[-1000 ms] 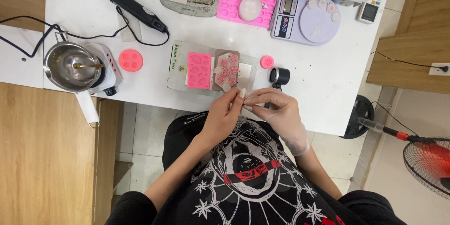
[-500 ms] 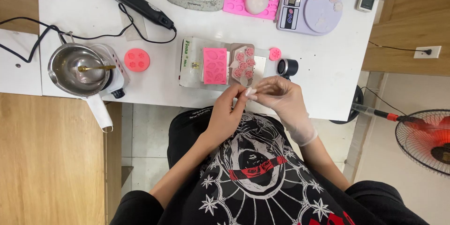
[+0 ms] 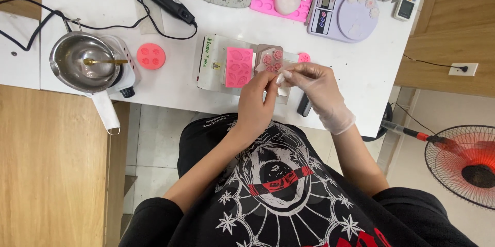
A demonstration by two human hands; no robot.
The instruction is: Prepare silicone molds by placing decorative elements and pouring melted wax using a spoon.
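Both hands now higher, over flat white package, beside pink mould.

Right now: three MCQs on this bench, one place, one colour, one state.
1. Where is the steel pot?
A. far left of the table
B. on the scale
C. on the floor

2. What colour is the round mold beside the pot?
A. blue
B. coral pink
C. green

3. Which hand is gloved?
A. left hand
B. right hand
C. neither

Answers: 1 A, it sits on a small hotplate at the left end. 2 B, plainly coral pink. 3 B, a clear glove covers the right; the left is bare.
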